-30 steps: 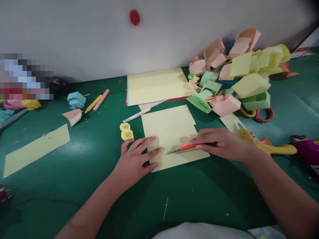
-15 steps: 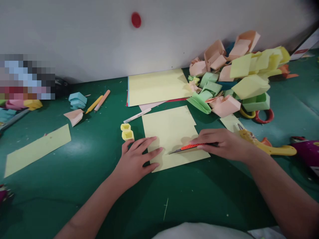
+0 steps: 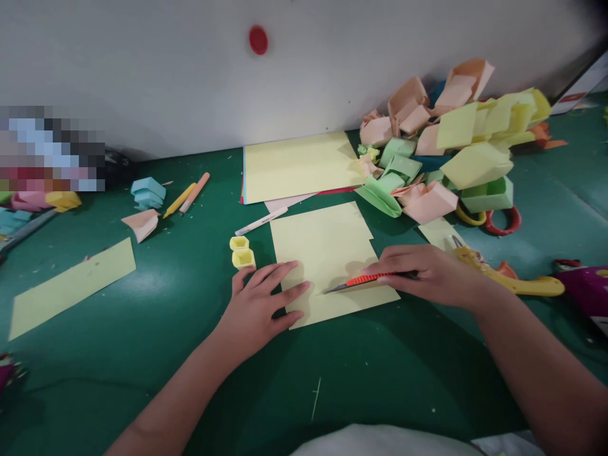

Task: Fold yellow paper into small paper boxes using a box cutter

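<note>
A pale yellow sheet of paper (image 3: 327,253) lies flat on the green mat in front of me. My left hand (image 3: 259,307) rests palm down with spread fingers on the sheet's lower left corner. My right hand (image 3: 427,272) grips a red utility knife (image 3: 365,280), its blade tip touching the sheet near the lower middle. Two small yellow folded paper cups (image 3: 242,252) stand just left of the sheet.
A stack of coloured sheets (image 3: 299,166) lies by the white wall. A heap of folded paper boxes (image 3: 451,145) fills the back right. Yellow scissors (image 3: 508,275) and a white pen (image 3: 261,220) lie close by. A yellow paper strip (image 3: 71,285) lies at left.
The knife tip has crept slightly to the right along the sheet. My left hand has stayed in place.
</note>
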Available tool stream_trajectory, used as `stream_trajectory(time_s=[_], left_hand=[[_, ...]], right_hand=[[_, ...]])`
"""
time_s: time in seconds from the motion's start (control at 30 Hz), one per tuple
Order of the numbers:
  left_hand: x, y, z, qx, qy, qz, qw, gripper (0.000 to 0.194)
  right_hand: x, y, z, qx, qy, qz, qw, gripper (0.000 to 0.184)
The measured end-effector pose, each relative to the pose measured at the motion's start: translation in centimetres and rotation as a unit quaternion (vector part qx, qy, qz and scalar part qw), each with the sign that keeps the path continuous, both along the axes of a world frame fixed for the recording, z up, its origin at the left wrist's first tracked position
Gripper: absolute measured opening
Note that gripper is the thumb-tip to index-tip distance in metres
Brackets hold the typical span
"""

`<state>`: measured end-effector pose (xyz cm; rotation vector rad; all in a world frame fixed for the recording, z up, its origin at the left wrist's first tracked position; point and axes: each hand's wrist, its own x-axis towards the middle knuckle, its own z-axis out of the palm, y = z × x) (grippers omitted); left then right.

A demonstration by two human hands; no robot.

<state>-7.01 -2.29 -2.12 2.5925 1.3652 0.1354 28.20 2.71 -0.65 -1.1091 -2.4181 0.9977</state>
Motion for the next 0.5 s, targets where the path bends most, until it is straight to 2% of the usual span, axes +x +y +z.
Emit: stream_trajectory(time_s=[0.5], left_hand=[[0.0,0.02,0.0,-0.001,0.003,0.001,1.0,0.041]], right_hand=[[0.66,0.22,-0.21,-0.028,-0.01,0.008,1.0,0.034]])
